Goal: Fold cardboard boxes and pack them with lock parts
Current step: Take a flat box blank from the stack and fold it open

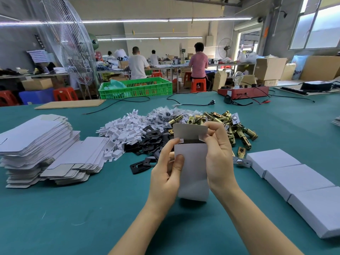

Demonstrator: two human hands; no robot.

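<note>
Both hands hold one white carton [192,173] upright above the green table [92,218], open end up w/ top flap [189,130] raised, prob. for loading or closing. Left hand [166,173] grips its side; right hand [217,153] pinches the flap corner. Brass latches [237,129], black strike plates [147,142] lie just behind; flat blanks [36,142] left, closed boxes [294,183] right.

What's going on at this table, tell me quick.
A person is packing lock parts. Both hands hold a small white box upright above the green table: the left hand grips its side, the right hand works the top flaps, and the lid is open. Flat box blanks sit left, finished boxes right, brass latches and black plates behind.
</note>
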